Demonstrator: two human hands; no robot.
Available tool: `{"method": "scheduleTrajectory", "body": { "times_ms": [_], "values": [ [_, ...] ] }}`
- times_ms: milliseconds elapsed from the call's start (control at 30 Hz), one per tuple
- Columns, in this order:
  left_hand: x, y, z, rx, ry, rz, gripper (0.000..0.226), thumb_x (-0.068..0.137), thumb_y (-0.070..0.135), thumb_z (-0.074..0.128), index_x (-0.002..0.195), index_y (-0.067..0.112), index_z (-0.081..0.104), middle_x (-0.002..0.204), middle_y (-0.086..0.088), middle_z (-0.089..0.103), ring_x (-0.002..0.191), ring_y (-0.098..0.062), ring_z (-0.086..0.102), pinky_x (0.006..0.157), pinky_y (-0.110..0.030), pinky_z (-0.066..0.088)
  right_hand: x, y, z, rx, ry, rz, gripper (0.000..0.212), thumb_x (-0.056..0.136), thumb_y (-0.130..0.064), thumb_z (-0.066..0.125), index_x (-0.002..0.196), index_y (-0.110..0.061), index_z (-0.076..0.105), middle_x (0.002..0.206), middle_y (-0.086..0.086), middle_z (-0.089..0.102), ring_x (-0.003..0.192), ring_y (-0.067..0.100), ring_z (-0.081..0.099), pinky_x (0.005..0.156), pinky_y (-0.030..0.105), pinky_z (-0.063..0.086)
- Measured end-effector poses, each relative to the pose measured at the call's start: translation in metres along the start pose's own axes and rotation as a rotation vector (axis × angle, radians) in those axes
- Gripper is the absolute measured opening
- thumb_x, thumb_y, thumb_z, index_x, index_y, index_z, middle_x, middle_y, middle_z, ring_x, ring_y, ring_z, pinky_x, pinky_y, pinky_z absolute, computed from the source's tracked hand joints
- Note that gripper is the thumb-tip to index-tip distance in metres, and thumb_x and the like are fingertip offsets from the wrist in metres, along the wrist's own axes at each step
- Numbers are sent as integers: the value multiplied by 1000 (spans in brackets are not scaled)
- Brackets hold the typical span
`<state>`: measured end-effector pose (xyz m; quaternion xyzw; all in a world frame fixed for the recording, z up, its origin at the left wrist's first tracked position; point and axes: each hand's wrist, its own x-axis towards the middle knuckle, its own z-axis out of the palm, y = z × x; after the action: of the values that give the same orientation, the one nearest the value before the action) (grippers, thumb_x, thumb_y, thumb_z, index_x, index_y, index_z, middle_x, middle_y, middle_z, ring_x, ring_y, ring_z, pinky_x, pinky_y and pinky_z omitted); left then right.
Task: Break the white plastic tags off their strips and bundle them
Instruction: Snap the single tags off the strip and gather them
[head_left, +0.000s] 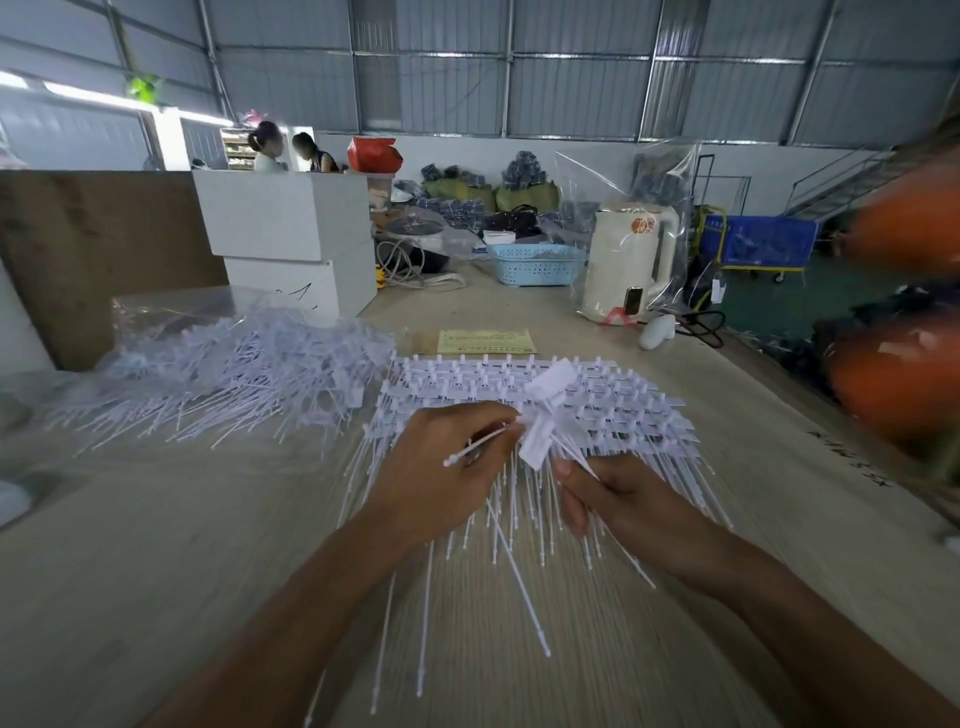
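Strips of white plastic tags (597, 410) lie stacked in front of me on the wooden table (156, 571), their thin tails fanning toward me. My left hand (441, 467) pinches the tail of a loose tag (537, 447) above the stack. My right hand (608, 499) grips several tag tails just right of it, thumb on top. A second tag head (550, 382) sticks up behind the pinched one. A big heap of loose tags (234, 374) lies at the left.
A yellow paper slip (485, 341) lies beyond the strips. Farther back stand white boxes (291, 234), a blue basket (537, 264) and a cream kettle in a plastic bag (631, 260). Blurred orange shapes (904, 374) are at the right edge. Two people stand far back left.
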<state>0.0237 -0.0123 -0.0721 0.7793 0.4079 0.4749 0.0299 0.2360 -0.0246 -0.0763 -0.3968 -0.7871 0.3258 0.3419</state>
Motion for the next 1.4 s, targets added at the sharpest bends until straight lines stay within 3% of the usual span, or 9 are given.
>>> {"method": "scheduleTrajectory", "body": {
  "times_ms": [167,267,433,533,700,933,1100,1233,1400],
  "values": [
    [-2,-5,0,-1,-51,-25,21,101,38,51,101,29,70,83,4,71,68,-14,65,61,-38,54,0,5,-3,40,-53,77,48,106,-32,42,65,-7,52,54,1,54,47,13,46,50,22,42],
    [-3,-9,-5,0,-127,-45,24,102,33,52,106,22,73,87,-7,71,74,-21,66,69,-38,54,1,6,-10,-70,22,39,44,105,-31,42,65,-14,51,53,-8,43,50,8,38,55,22,34],
    [-1,1,-6,9,-153,8,28,91,33,68,114,20,72,88,16,60,79,-1,55,73,-11,40,1,-1,-16,180,173,120,38,100,-37,52,75,-12,67,50,-4,36,41,10,30,43,20,28],
    [-2,7,1,49,-131,41,29,88,25,73,116,17,72,102,7,66,92,-5,56,83,-23,47,-1,-9,-6,318,100,186,41,89,-49,58,80,-10,70,51,1,34,43,12,28,43,23,23],
    [-8,14,6,87,-143,127,41,88,15,68,127,22,61,103,-4,65,92,-21,60,76,-39,53,-5,-13,8,373,-14,210,36,93,-45,63,64,-24,59,54,0,31,46,12,27,45,24,21],
    [-9,17,5,-78,-295,64,42,92,20,61,124,37,39,104,12,67,82,-12,66,65,-41,54,-3,-12,8,319,72,243,30,96,-33,64,70,-19,60,54,-4,40,45,8,34,42,20,27],
    [-9,3,-8,-212,-462,-35,62,87,10,59,133,42,34,132,20,60,76,-25,70,54,-46,54,0,-9,4,362,85,302,37,98,-31,61,64,-20,50,53,-4,36,43,9,29,41,21,24],
    [-8,4,-2,82,-374,-11,39,90,34,66,122,42,45,117,11,65,89,-24,68,73,-45,57,1,-9,5,415,107,316,42,96,-37,62,60,-22,47,53,-3,35,42,10,27,41,21,23],
    [-3,7,-7,254,-136,106,26,93,40,62,107,19,68,85,-2,68,75,-22,62,67,-40,54,-1,-11,4,429,48,291,42,94,-40,63,61,-17,53,55,2,36,45,13,26,44,25,19]
  ]
}}
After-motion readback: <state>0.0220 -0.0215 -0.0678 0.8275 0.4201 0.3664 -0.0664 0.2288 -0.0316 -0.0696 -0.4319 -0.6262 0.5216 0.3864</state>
